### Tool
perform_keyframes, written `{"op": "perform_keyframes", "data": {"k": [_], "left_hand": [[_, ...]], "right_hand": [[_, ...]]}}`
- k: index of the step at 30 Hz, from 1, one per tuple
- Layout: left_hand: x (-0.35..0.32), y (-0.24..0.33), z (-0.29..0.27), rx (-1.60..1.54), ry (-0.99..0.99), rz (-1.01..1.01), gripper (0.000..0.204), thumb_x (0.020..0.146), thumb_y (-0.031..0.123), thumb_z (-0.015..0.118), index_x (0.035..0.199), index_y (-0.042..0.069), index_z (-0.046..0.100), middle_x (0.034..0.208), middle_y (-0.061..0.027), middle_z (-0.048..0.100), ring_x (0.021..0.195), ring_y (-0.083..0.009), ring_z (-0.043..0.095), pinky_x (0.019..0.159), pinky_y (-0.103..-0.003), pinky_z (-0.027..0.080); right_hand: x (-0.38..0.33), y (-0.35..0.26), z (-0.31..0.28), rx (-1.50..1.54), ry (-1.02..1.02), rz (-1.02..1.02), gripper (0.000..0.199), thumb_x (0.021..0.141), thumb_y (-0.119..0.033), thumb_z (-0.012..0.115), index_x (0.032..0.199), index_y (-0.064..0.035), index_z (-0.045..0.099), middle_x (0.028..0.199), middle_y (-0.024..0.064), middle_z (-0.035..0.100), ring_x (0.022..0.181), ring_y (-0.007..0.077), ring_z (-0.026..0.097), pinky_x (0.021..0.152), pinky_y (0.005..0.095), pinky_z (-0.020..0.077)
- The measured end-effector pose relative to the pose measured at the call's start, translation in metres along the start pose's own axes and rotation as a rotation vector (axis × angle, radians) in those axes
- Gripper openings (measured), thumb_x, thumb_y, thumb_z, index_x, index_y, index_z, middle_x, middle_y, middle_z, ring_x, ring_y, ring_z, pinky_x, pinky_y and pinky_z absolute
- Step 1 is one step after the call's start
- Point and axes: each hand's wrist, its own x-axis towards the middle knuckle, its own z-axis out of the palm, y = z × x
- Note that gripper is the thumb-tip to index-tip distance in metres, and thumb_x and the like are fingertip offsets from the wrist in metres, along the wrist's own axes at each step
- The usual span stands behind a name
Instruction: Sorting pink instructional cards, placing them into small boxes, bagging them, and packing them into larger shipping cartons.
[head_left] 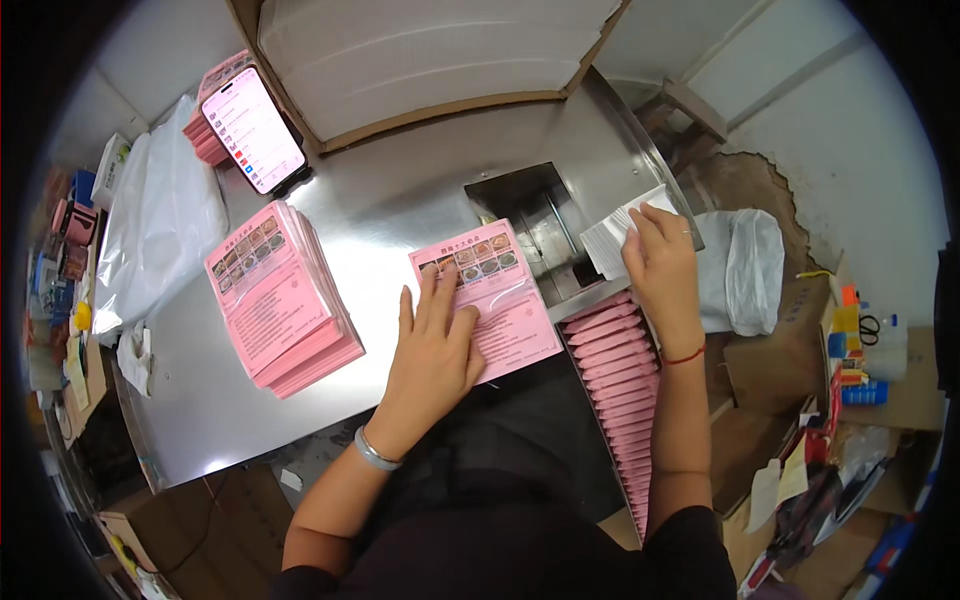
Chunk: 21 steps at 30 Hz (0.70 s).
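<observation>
My left hand [432, 345] lies with fingers spread on a pink printed packet [515, 335] at the table's near edge; the packet carries small food pictures and looks glossy. At the right, my right hand [660, 260] has its fingers bent and pressed together at the top of a bundle of thin white folded sheets [607, 245]. The bundle fans slightly beside a dark rectangular opening [530, 215] in the metal table. To the left of my left hand stands a thick stack of similar pink packets [270, 290].
A phone [252, 130] with a lit screen leans against more pink packets at the back left. Behind the metal table [390, 190] stands a large open cardboard box [440, 115]. A long row of pink packets [612, 375] fills a box beneath my right forearm. White plastic sheeting [160, 220] covers the left side.
</observation>
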Motion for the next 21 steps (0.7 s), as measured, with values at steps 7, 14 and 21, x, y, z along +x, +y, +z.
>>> {"op": "perform_keyframes", "data": {"k": [7,14,21], "left_hand": [[-0.003,-0.009,-0.003,-0.034,0.015,0.042,0.038,0.075,0.015,0.063,0.111,0.004,0.059,0.142,-0.0241,0.04,0.138,-0.0423,0.031,0.11,-0.06,0.024],[-0.001,-0.022,-0.014,-0.006,-0.018,-0.051,0.048,0.067,0.014,0.072,0.112,0.005,0.057,0.132,-0.0152,0.048,0.123,-0.0357,0.044,0.096,-0.05,0.033],[0.001,0.003,-0.01,0.102,0.075,-0.027,0.043,0.068,0.011,0.074,0.109,0.014,0.061,0.138,-0.0181,0.041,0.132,-0.0417,0.035,0.102,-0.062,0.028]], "right_hand": [[-0.009,-0.002,-0.004,0.001,0.02,-0.119,0.036,0.075,-0.005,0.061,0.11,-0.0059,0.067,0.112,0.013,0.062,0.1,0.0327,0.059,0.091,0.0438,0.0456],[-0.027,-0.112,0.049,0.331,-0.224,-0.357,0.031,0.076,-0.009,0.058,0.105,-0.0106,0.066,0.112,0.0115,0.06,0.102,0.0305,0.06,0.109,0.0602,0.0284],[-0.008,-0.064,0.032,0.501,0.022,0.046,0.02,0.083,-0.004,0.057,0.1,-0.0006,0.066,0.099,0.0118,0.063,0.095,0.0314,0.056,0.088,0.0431,0.0442]]}}
